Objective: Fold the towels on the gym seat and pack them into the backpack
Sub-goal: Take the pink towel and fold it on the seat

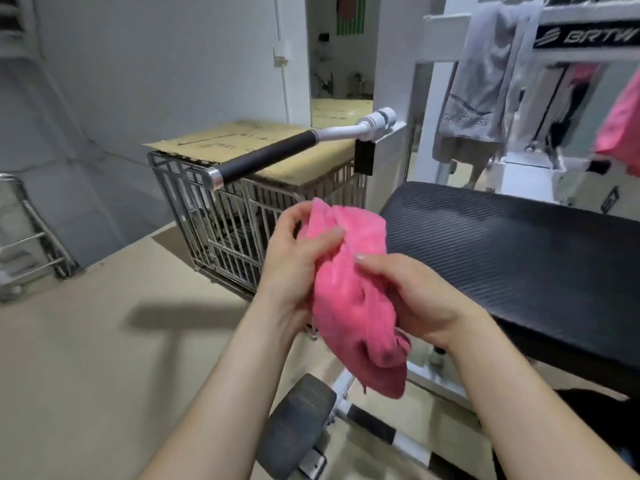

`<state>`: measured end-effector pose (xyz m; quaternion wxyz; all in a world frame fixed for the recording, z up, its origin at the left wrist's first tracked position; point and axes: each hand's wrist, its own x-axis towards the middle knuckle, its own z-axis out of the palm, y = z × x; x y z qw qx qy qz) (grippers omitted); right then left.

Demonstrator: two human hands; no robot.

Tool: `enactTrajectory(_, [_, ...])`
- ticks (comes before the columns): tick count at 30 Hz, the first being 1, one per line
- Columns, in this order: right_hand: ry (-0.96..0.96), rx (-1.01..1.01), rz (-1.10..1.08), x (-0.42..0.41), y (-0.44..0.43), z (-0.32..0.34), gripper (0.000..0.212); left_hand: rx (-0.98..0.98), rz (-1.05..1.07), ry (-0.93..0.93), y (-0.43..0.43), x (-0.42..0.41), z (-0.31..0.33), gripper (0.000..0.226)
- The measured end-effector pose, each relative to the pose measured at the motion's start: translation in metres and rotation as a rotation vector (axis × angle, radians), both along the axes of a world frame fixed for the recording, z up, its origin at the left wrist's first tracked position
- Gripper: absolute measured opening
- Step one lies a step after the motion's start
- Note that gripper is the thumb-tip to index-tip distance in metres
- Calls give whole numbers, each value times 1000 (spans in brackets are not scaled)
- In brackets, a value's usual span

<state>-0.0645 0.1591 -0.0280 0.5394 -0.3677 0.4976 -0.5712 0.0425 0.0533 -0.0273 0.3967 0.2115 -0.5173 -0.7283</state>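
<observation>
Black ribbed gym seat (502,244), beige floor (86,358), wire cage (221,230), pink towel (349,299)

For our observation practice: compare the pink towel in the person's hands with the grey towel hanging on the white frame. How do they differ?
The pink towel is bright pink; the grey towel is pale grey with faint lettering. The pink towel is gripped by the left hand and right hand; the grey towel drapes over the white frame. The pink towel is bunched; the grey towel hangs long. Both are cloth.
</observation>
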Motion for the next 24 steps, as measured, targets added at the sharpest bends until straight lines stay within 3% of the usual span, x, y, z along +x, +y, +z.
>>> enactTrajectory(2, [95,-24,-21,2,26,-7,15,-173,93,-15,26,2,8,34])
enactTrajectory(3, [55,-57,-59,1,38,-10,10,-246,51,-31,38,5,11,33])
enactTrajectory(6, [-199,-210,-168,3,69,-6,40,-450,-220,-97,74,16,17,22])
enactTrajectory(9, [-134,-306,-437,13,87,5,27,-560,-361,-144,92,19,21,16])
enactTrajectory(11, [-4,-286,-742,16,94,12,28,-494,-252,-203,97,16,24,16])
enactTrajectory(13, [113,-254,-870,17,103,16,29,-485,-170,-329,96,12,27,11])
enactTrajectory(17, [307,-144,-743,14,122,30,17,-674,-133,-454,72,13,37,11])
enactTrajectory(19, [266,-160,-737,6,126,36,19,-750,-56,-460,52,15,40,18])
enactTrajectory(22, [228,-161,-870,2,122,44,11,-745,132,-415,20,14,41,22])
enactTrajectory(24, [263,-150,-934,6,115,51,12,-700,96,-343,1,13,45,26])
